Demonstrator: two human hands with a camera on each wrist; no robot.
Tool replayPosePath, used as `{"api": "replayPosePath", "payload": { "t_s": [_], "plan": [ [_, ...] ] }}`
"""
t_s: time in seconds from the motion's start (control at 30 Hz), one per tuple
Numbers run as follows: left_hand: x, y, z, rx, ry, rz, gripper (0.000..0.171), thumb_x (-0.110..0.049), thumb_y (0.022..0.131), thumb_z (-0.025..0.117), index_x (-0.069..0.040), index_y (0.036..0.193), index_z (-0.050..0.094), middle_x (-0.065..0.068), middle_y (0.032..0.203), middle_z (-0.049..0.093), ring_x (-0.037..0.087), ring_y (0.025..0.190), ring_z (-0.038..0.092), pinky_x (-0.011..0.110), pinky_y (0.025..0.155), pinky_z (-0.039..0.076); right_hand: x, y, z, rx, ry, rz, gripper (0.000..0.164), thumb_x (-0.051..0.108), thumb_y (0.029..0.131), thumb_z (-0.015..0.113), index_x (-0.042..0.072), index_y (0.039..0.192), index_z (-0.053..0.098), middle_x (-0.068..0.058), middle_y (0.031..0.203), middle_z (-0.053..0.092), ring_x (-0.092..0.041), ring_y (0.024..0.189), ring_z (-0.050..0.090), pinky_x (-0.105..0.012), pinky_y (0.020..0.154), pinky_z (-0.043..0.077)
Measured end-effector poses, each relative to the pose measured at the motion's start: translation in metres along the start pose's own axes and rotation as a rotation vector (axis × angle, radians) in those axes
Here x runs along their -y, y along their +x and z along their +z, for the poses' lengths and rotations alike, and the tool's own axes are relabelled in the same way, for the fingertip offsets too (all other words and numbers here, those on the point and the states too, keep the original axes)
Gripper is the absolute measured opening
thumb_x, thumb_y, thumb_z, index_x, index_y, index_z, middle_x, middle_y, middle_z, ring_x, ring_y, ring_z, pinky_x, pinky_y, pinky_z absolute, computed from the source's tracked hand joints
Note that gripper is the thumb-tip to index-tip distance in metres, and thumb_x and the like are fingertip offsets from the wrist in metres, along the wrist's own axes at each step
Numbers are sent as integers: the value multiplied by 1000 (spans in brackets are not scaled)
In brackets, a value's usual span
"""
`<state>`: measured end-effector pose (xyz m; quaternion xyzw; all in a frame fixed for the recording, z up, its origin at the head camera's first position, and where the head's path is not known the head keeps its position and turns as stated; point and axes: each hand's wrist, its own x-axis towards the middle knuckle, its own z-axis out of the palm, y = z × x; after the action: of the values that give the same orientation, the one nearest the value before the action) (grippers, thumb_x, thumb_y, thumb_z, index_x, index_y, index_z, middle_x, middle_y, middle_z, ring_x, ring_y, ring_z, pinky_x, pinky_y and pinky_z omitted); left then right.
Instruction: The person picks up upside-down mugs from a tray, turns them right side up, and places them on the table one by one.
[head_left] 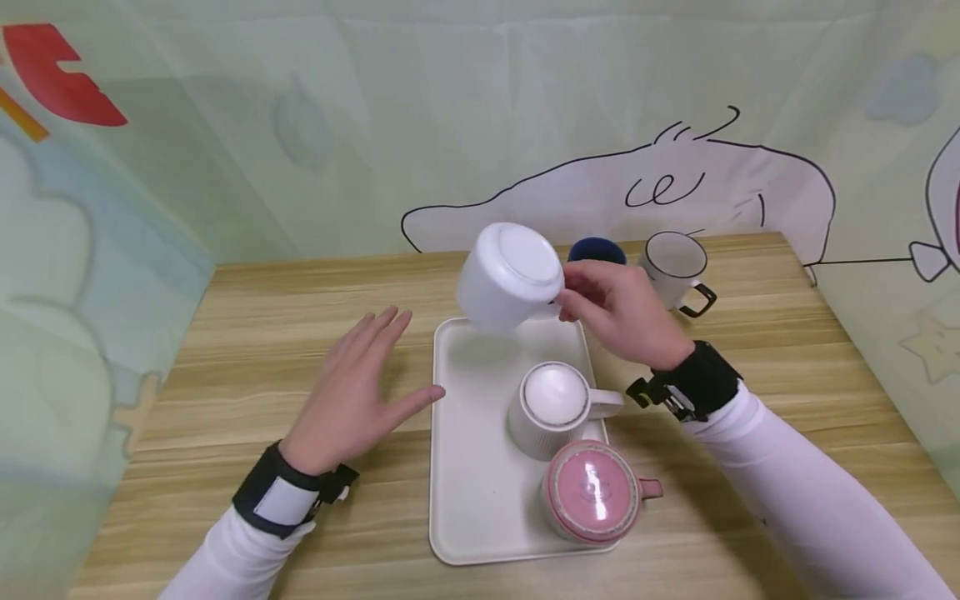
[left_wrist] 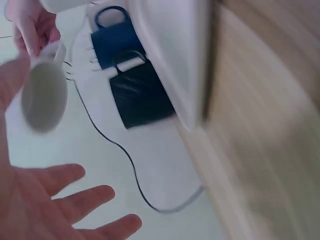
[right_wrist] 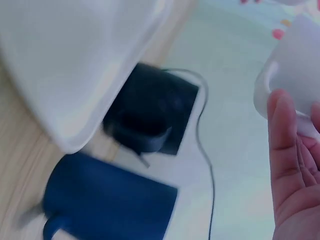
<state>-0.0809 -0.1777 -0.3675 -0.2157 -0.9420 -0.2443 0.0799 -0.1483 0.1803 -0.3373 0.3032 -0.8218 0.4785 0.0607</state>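
Note:
In the head view, my right hand (head_left: 626,312) pinches the handle of a plain white mug (head_left: 502,283). The mug is tilted bottom-up above the far end of a white tray (head_left: 480,500); its opening shows in the left wrist view. My left hand (head_left: 356,396) hovers left of the tray, fingers straight, holding nothing. On the tray, a ribbed white mug (head_left: 551,417) and a pink mug (head_left: 592,492) stand upside down, handles to the right.
Behind the right hand are a blue mug (head_left: 596,250) and a white mug with a black rim and handle (head_left: 675,267). A black mug (left_wrist: 140,92) shows in the wrist views. A patterned cloth (head_left: 337,125) hangs behind the wooden table (head_left: 300,292).

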Motion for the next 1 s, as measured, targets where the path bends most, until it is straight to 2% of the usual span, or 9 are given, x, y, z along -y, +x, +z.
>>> {"api": "replayPosePath", "payload": {
  "t_s": [0.23, 0.4, 0.53, 0.7, 0.87, 1.0],
  "plan": [
    [-23, 25, 1, -18, -168, -7, 85, -49, 96, 78, -4, 160, 44, 17, 160, 48, 36, 149, 43, 57, 120, 36, 15, 15, 1, -51, 207, 24, 23, -5, 102, 67, -7, 124, 70, -13, 101, 74, -33, 79, 73, -36, 74, 64],
    [-37, 40, 0, -73, -309, 8, 71, -39, 97, 80, -6, 154, 53, 11, 152, 57, 30, 135, 58, 52, 110, 48, 24, 21, 2, -56, 303, 56, 22, -1, 104, 64, -8, 124, 69, -17, 100, 75, -32, 78, 74, -37, 74, 64],
    [-51, 52, 2, -116, -496, 8, 58, -27, 98, 80, -8, 149, 59, 7, 144, 63, 26, 121, 66, 50, 97, 56, 31, 24, 4, -49, 398, 66, 25, 2, 105, 63, -8, 128, 68, -20, 106, 75, -30, 82, 75, -40, 78, 65],
    [-67, 66, 9, -174, -720, -2, 46, -13, 98, 80, -4, 140, 65, 7, 130, 70, 24, 107, 72, 41, 90, 60, 35, 26, 11, -42, 513, 73, 24, 2, 107, 61, -8, 128, 66, -20, 108, 74, -31, 86, 75, -43, 83, 64],
    [-76, 75, 17, -278, -804, -18, 32, -8, 97, 79, -1, 128, 72, 9, 115, 75, 22, 94, 73, 31, 81, 61, 36, 26, 19, -34, 609, 81, 23, -1, 107, 59, -7, 129, 64, -20, 106, 73, -31, 92, 75, -46, 88, 63],
    [-81, 77, 21, -367, -830, 12, 22, -4, 97, 78, 2, 118, 75, 11, 104, 75, 22, 86, 73, 29, 76, 61, 36, 26, 24, -35, 670, 83, 27, -3, 107, 58, -5, 133, 61, -22, 110, 71, -31, 94, 74, -48, 90, 62]
  ]
}}
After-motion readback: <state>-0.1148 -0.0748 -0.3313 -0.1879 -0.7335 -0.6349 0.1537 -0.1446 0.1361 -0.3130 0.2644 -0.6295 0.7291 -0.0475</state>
